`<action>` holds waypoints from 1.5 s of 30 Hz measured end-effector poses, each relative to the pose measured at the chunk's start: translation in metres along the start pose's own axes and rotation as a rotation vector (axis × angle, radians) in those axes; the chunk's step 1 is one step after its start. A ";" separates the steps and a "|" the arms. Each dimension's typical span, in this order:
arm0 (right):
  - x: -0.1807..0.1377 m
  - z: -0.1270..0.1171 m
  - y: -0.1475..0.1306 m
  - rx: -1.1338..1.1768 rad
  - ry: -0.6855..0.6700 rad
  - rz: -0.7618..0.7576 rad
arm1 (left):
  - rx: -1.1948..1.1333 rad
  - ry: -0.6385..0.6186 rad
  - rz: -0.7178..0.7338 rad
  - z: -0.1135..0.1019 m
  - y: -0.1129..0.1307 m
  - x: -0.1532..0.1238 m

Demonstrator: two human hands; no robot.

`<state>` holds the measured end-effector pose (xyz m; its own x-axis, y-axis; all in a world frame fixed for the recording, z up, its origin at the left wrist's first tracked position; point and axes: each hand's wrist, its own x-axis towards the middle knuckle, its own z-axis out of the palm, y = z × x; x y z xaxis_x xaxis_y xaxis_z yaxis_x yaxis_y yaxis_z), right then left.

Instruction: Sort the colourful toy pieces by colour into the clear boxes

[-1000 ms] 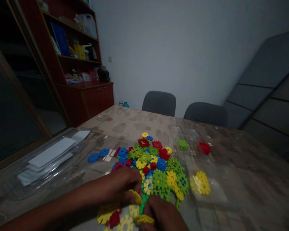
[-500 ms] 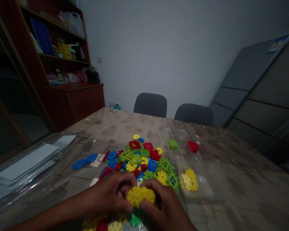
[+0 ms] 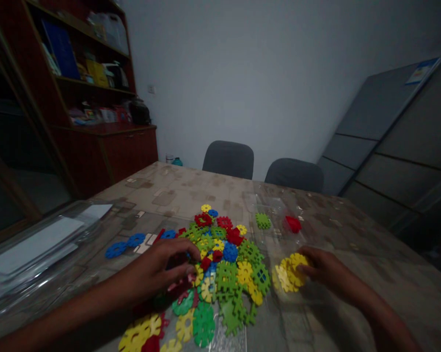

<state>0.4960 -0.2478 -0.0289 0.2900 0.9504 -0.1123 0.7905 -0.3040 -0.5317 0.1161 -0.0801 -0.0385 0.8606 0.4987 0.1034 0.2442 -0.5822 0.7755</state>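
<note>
A heap of plastic interlocking building pieces [image 3: 228,278] in green, yellow, red and blue lies before me. My left hand [image 3: 165,266] hovers over the heap's left side, thumb and forefinger apart and nothing visible between them. Off to the right, my right hand [image 3: 318,264] pinches yellow flower-shaped pieces [image 3: 297,270] between thumb and fingers. They are at a clear plastic tray [image 3: 308,293], beside other yellow pieces [image 3: 282,278]. How many pieces the right hand grips is hard to see.
Farther back on the table are green square pieces [image 3: 263,221] and red pieces [image 3: 293,224] in clear containers. Two blue discs [image 3: 116,250] lie left of the heap. White sheets in clear plastic [image 3: 40,244] occupy the left edge. Two grey chairs [image 3: 228,160] stand behind the table.
The hands were together at the front of the heap around yellow pieces. My right hand has carried the yellow pieces right to the tray; my left has moved left and opened.
</note>
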 end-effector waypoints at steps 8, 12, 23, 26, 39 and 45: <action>0.003 0.011 0.011 -0.009 -0.037 0.069 | 0.194 0.218 0.005 -0.041 -0.018 0.006; 0.004 0.017 0.007 -0.023 -0.106 0.031 | 0.267 0.249 -0.073 -0.052 -0.034 0.009; -0.010 0.007 -0.037 -0.047 0.072 -0.159 | 0.341 0.175 0.020 -0.017 -0.054 0.013; -0.016 0.023 -0.062 -0.063 0.025 -0.320 | 0.362 0.179 0.005 -0.008 -0.052 0.014; -0.014 0.137 -0.082 -0.204 0.125 -0.536 | 0.302 0.238 0.050 -0.002 -0.051 0.014; -0.019 0.143 -0.095 -0.165 0.109 -0.556 | 0.263 0.131 0.085 0.006 -0.049 0.011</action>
<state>0.3384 -0.2274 -0.0960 -0.1456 0.9604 0.2376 0.9106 0.2240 -0.3473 0.1159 -0.0495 -0.0791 0.8219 0.5100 0.2538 0.2961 -0.7631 0.5744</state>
